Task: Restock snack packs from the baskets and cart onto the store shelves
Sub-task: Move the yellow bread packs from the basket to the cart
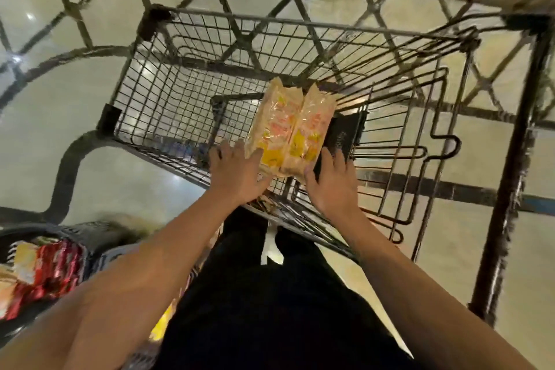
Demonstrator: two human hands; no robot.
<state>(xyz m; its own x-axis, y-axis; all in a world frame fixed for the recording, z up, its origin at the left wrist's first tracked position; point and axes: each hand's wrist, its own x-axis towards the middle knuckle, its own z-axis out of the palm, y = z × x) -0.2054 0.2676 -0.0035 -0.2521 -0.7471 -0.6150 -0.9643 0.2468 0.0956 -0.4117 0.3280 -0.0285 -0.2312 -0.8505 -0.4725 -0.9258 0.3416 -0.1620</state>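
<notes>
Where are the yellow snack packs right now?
In the head view, the snack packs sit centre frame inside the cart, between the left hand and right hand.

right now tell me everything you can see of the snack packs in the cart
Two yellow-orange snack packs of glossy clear plastic, print blurred, stand side by side inside the wire cart, tops leaning away. The left hand and right hand press their near lower corners with fairly straight fingers.

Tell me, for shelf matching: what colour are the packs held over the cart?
Pale orange packs with yellow and red print, seen in the head view.
</notes>
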